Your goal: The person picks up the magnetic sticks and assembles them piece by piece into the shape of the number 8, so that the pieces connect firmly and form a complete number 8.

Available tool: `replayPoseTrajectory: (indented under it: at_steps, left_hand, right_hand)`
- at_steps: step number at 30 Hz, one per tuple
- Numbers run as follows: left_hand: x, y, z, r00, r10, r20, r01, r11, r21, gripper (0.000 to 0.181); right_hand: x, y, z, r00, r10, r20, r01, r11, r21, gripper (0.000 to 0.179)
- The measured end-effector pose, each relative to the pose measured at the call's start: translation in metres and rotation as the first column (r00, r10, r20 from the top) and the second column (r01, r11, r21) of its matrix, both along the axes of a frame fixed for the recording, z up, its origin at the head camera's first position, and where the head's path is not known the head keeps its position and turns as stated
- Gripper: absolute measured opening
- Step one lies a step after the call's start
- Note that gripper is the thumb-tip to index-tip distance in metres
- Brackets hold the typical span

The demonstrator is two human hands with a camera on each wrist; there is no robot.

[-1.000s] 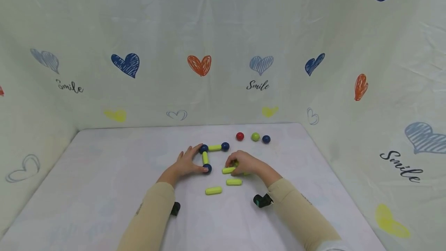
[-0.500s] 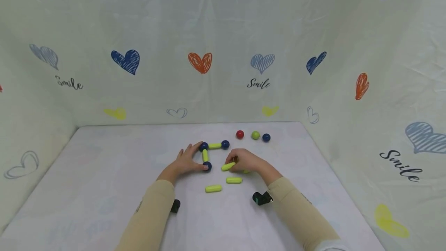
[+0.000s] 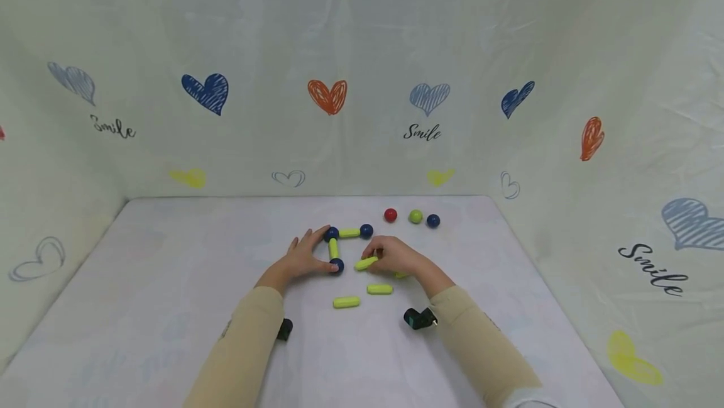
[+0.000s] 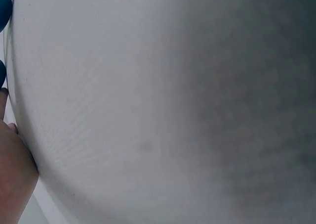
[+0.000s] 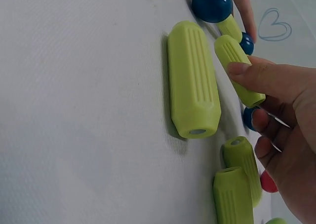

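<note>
Three dark blue balls, joined by two yellow-green magnetic rods [image 3: 334,249], form an L-shaped corner on the table. My left hand [image 3: 296,261] spans one side of it, thumb on the near ball [image 3: 336,265] and fingertips at the corner ball [image 3: 332,234]. In the left wrist view, only part of that hand [image 4: 15,174] and some blue show at the left edge. My right hand [image 3: 396,256] pinches a loose yellow-green rod [image 5: 239,75] between thumb and fingers, its free end pointing at the near ball, with a gap between.
Two yellow-green rods [image 3: 379,289] lie nearer me; more rods [image 5: 232,194] lie beside the right hand, partly hidden by it in the head view. Behind stand a red ball [image 3: 390,215], a green ball [image 3: 415,216] and a blue ball [image 3: 433,220]. A printed cloth surrounds the table.
The right hand has lifted the pinched rod, tilted it and brought it slightly left toward the near blue ball. The left hand keeps its place on the joined pieces. The head view has shifted slightly.
</note>
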State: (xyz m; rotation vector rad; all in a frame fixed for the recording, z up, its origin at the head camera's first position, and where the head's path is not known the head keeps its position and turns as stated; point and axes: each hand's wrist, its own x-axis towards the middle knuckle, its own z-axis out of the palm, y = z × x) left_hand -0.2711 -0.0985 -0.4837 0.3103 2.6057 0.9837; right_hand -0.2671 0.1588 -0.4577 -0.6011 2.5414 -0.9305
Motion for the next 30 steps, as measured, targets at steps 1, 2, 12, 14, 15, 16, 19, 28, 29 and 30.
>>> replayPoseTrajectory:
  at_steps: [1,2,12,14,15,16,19,28,29,30]
  left_hand:
    - [0.0,0.0,0.0,1.0,0.001,-0.001,-0.001,1.0,0.001,0.105]
    - [0.0,0.0,0.001,1.0,0.002,0.002,-0.002,1.0,0.003,0.105]
    - [0.0,0.0,0.003,1.0,-0.005,0.0,0.005,1.0,0.01,0.105]
    - [0.0,0.0,0.003,1.0,-0.006,0.001,0.006,1.0,0.008,0.105]
    - [0.0,0.0,0.003,1.0,-0.006,0.003,0.006,1.0,0.01,0.105]
    - [-0.001,0.0,0.004,1.0,-0.005,0.002,0.005,1.0,0.011,0.105]
    - [-0.001,0.0,0.004,1.0,-0.003,0.003,0.003,1.0,0.009,0.105]
    - [0.001,0.0,0.002,1.0,0.006,0.018,-0.006,1.0,0.003,0.105]
    - [0.001,0.0,0.002,1.0,0.007,0.019,-0.007,1.0,0.001,0.105]
    - [0.001,0.0,0.002,1.0,0.009,0.019,-0.009,1.0,0.0,0.105]
  right_hand:
    - [0.0,-0.001,0.0,1.0,0.003,-0.003,-0.003,1.0,-0.003,0.021]
    - [-0.001,-0.002,-0.001,1.0,0.005,-0.004,-0.005,1.0,-0.008,0.021]
    - [0.0,-0.009,-0.003,1.0,0.011,-0.021,-0.012,1.0,-0.021,0.019]
    - [0.001,-0.009,-0.003,1.0,0.01,-0.025,-0.011,0.999,-0.034,0.019]
    - [0.001,-0.01,-0.004,1.0,0.01,-0.026,-0.011,0.999,-0.04,0.019]
    - [0.001,-0.011,-0.005,0.999,0.013,-0.032,-0.015,0.999,-0.046,0.019]
    - [0.001,-0.012,-0.007,0.999,0.023,-0.046,-0.026,0.998,-0.06,0.02]
    - [0.001,-0.019,-0.012,0.999,0.03,-0.044,-0.034,0.996,-0.084,0.019]
    - [0.001,-0.019,-0.012,0.999,0.031,-0.044,-0.034,0.996,-0.086,0.019]
    - [0.001,-0.02,-0.012,0.999,0.03,-0.043,-0.034,0.996,-0.086,0.019]
